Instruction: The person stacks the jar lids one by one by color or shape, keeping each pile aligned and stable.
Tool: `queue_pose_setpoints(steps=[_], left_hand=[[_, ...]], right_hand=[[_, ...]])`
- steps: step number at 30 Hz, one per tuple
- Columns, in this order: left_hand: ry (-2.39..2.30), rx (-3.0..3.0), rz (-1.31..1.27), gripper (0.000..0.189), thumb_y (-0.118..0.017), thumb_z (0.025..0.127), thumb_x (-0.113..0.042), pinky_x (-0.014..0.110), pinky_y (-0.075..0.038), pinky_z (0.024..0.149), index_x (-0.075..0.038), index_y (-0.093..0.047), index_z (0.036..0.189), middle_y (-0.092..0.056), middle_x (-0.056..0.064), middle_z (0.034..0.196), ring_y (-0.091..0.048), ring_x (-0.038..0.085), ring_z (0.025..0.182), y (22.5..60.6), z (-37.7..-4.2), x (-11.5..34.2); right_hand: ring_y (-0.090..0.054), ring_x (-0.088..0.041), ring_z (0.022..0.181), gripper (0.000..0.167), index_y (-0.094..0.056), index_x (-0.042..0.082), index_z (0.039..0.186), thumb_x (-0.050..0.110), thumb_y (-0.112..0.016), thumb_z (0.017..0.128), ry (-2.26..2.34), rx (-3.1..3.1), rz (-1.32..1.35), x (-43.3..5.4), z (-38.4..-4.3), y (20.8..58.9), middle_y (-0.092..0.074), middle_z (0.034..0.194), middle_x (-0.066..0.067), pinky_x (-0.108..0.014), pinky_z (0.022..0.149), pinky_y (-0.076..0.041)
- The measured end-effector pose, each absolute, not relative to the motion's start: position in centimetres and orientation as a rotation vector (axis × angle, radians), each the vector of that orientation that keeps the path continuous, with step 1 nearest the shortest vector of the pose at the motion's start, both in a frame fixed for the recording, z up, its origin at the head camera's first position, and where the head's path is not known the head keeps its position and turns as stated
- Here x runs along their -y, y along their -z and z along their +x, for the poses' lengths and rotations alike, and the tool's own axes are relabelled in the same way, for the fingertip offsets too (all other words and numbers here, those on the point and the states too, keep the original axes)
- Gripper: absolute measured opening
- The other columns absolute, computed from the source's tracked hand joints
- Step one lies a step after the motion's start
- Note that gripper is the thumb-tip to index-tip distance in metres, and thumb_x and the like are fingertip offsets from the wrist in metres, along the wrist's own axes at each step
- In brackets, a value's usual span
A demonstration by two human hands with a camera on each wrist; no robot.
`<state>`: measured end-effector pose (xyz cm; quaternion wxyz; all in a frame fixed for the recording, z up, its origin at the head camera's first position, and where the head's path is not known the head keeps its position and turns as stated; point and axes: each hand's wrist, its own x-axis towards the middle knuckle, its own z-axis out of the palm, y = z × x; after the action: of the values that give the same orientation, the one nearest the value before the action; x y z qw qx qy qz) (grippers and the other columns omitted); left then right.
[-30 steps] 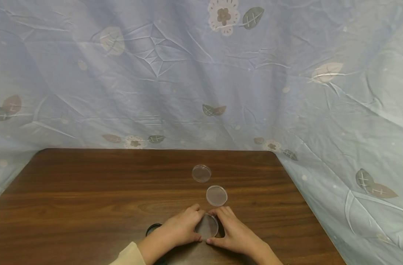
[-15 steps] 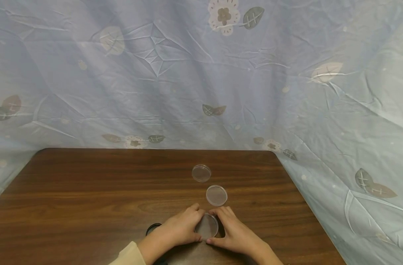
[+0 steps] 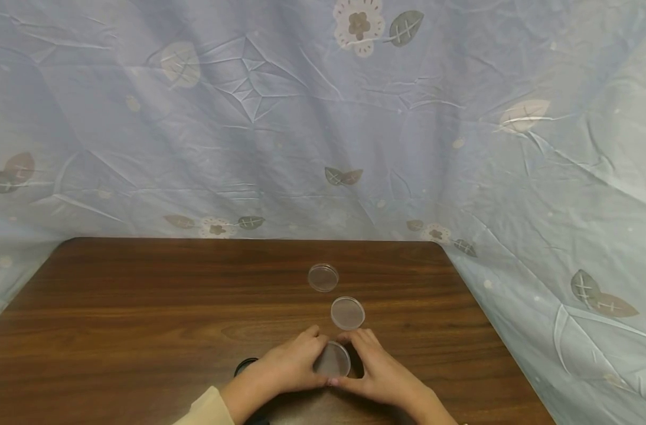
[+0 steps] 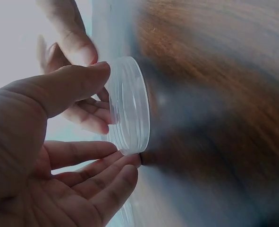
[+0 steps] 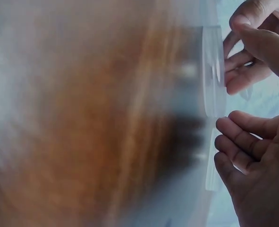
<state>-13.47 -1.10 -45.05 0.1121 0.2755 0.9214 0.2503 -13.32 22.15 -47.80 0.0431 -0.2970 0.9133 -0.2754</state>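
Observation:
A clear, shallow round dish like a petri dish (image 3: 332,361) is between my two hands, low over the front of the table. My left hand (image 3: 291,366) grips its left side, thumb at the near rim and fingers at the far rim. From the other side my right hand (image 3: 378,372) curves round it, with its thumb tip meeting the left thumb. The left wrist view shows the dish (image 4: 130,109) edge-on, its stacked rims visible. In the right wrist view, right fingers (image 5: 226,127) lie close by the lower edge of the dish (image 5: 212,71).
Two more clear round dishes lie beyond my hands, a nearer dish (image 3: 347,313) and a farther dish (image 3: 323,277). A black-rimmed round object (image 3: 243,366) is partly hidden behind my left wrist. Patterned cloth (image 3: 302,118) hangs around the brown wooden table (image 3: 142,307).
Both thumb tips have drawn together at the near rim of the petri dish, and my right hand has shifted slightly. The two farther dishes have stayed put.

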Motion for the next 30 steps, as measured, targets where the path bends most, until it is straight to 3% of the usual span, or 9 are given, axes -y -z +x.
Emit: queue_pose_setpoints(steps=[6, 10, 16, 23, 30], left_hand=[[-0.757, -2.712, 0.803, 0.059, -0.083, 0.089, -0.043, 0.039, -0.064, 0.081, -0.001, -0.067, 0.128, -0.063, 0.009, 0.122, -0.069, 0.024, 0.105, 44.6, -13.9, 1.0], [-0.802, -2.705, 0.838, 0.057, -0.082, 0.090, -0.040, 0.034, -0.062, 0.078, 0.001, -0.067, 0.127, -0.062, 0.007, 0.116, -0.066, 0.020, 0.100, 43.9, -14.7, 1.0], [-0.858, -2.682, 0.870, 0.060, -0.080, 0.093, -0.035, 0.044, -0.063, 0.093, 0.002, -0.063, 0.136, -0.064, 0.015, 0.129, -0.067, 0.030, 0.114, 42.9, -16.3, 1.1], [-0.911, -2.697, 0.854, 0.056, -0.081, 0.092, -0.028, 0.049, -0.061, 0.098, 0.006, -0.064, 0.133, -0.065, 0.019, 0.130, -0.066, 0.034, 0.118, 42.8, -18.3, 0.4], [-0.948, -2.675, 0.814, 0.053, -0.082, 0.091, -0.024, 0.050, -0.058, 0.104, 0.004, -0.065, 0.132, -0.066, 0.019, 0.130, -0.066, 0.034, 0.119, 43.0, -20.0, -0.5]], right_hand=[[-0.050, -0.025, 0.138, 0.072, -0.050, 0.011, 0.146, 0.057, -0.071, 0.095, 0.864, -2.788, -0.873, -22.6, -13.9, 47.1, -0.058, 0.144, -0.004, -0.056, 0.114, -0.049], [-0.051, -0.025, 0.134, 0.069, -0.050, 0.007, 0.144, 0.054, -0.069, 0.098, 0.855, -2.801, -0.854, -22.9, -14.4, 46.7, -0.058, 0.142, -0.007, -0.056, 0.111, -0.052], [-0.050, -0.027, 0.137, 0.068, -0.051, 0.005, 0.145, 0.051, -0.070, 0.098, 0.915, -2.802, -0.817, -23.1, -15.4, 46.0, -0.057, 0.145, -0.008, -0.057, 0.112, -0.050], [-0.049, -0.030, 0.135, 0.068, -0.050, 0.002, 0.147, 0.043, -0.072, 0.098, 1.008, -2.820, -0.769, -23.5, -16.8, 45.7, -0.057, 0.144, -0.012, -0.060, 0.113, -0.048], [-0.050, -0.031, 0.130, 0.069, -0.050, 0.000, 0.147, 0.039, -0.075, 0.097, 0.989, -2.881, -0.763, -23.8, -18.2, 45.6, -0.059, 0.141, -0.017, -0.055, 0.109, -0.051]])
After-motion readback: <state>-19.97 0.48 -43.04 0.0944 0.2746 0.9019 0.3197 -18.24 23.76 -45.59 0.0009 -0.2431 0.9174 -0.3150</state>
